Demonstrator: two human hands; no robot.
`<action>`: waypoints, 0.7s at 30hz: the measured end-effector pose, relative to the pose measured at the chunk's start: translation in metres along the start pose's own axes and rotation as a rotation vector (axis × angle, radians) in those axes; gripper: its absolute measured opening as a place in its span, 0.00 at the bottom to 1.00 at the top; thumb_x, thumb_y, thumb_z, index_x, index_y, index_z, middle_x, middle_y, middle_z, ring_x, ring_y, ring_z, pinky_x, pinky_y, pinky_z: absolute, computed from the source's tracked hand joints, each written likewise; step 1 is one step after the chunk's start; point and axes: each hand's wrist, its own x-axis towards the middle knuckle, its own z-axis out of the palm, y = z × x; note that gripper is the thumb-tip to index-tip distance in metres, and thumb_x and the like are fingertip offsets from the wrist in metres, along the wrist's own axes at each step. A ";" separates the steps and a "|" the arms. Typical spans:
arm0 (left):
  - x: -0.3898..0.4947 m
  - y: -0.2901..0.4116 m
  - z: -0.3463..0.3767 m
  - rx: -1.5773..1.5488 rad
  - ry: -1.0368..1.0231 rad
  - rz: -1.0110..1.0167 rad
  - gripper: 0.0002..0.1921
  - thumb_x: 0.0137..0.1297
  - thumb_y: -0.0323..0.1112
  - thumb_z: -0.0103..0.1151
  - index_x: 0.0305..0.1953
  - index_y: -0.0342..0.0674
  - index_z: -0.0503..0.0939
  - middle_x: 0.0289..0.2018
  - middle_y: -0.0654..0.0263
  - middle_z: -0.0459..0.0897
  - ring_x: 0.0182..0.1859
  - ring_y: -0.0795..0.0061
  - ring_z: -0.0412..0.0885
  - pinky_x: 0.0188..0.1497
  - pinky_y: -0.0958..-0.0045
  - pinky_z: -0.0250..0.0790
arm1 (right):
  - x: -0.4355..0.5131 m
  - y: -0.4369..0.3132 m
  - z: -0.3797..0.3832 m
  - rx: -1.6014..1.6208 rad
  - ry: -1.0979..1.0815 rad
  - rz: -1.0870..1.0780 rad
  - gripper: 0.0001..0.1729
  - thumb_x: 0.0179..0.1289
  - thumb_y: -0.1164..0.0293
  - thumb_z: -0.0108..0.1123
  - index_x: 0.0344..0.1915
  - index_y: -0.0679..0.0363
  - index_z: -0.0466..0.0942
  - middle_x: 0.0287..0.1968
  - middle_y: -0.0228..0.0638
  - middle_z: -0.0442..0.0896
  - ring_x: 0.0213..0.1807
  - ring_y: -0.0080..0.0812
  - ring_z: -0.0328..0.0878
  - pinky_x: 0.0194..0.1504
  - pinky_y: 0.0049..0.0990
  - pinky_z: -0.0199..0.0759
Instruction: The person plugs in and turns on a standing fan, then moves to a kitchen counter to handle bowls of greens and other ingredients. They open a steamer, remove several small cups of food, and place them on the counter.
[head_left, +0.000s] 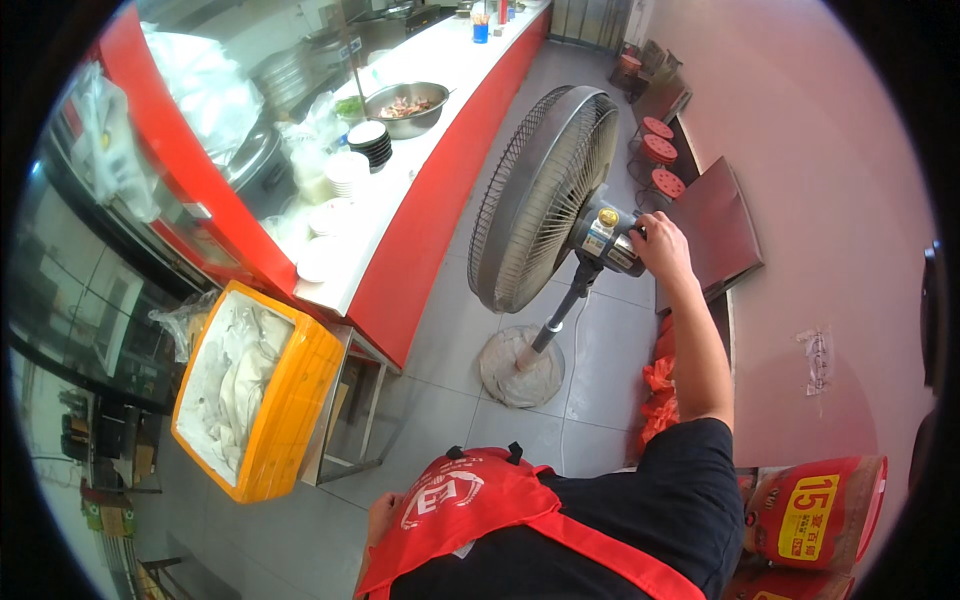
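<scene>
My right hand (660, 244) is at the rear of the grey motor housing (609, 234) of a standing electric fan, its fingers bent over the back end. The fan's round wire guard (547, 202) faces left, towards the counter. A grey pole (564, 311) runs down to a round base (523, 367) that looks wrapped in a pale cover. My left hand (381, 514) hangs low beside the red apron (450, 495), partly hidden by it; whether it holds anything cannot be seen.
Left stands a red-fronted white counter (420, 176) with stacked plates (347, 174) and a steel bowl of food (406, 109). An orange-sided foam box (289, 405) rests on a metal stand. Red stools (660, 150), a folded tabletop (712, 225) and red bags (660, 390) line the right wall.
</scene>
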 end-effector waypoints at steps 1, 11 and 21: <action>-0.001 0.003 -0.001 -0.006 0.008 0.006 0.16 0.71 0.43 0.54 0.42 0.35 0.82 0.37 0.54 0.86 0.40 0.63 0.84 0.43 0.68 0.72 | 0.000 0.000 0.000 0.004 -0.004 0.002 0.11 0.58 0.65 0.64 0.36 0.60 0.81 0.38 0.41 0.81 0.42 0.43 0.81 0.44 0.38 0.75; -0.004 0.012 0.004 -0.002 0.016 -0.035 0.16 0.70 0.44 0.55 0.42 0.35 0.83 0.35 0.55 0.86 0.37 0.66 0.83 0.41 0.69 0.72 | 0.002 0.001 -0.007 0.047 -0.062 -0.011 0.15 0.54 0.62 0.68 0.34 0.61 0.79 0.36 0.41 0.81 0.38 0.44 0.81 0.40 0.38 0.75; 0.000 0.003 0.011 -0.020 0.040 0.021 0.15 0.70 0.43 0.55 0.41 0.36 0.83 0.34 0.55 0.85 0.35 0.66 0.83 0.39 0.69 0.72 | 0.009 0.007 -0.006 0.081 -0.129 -0.049 0.14 0.53 0.64 0.67 0.35 0.62 0.78 0.34 0.41 0.81 0.37 0.44 0.81 0.40 0.38 0.75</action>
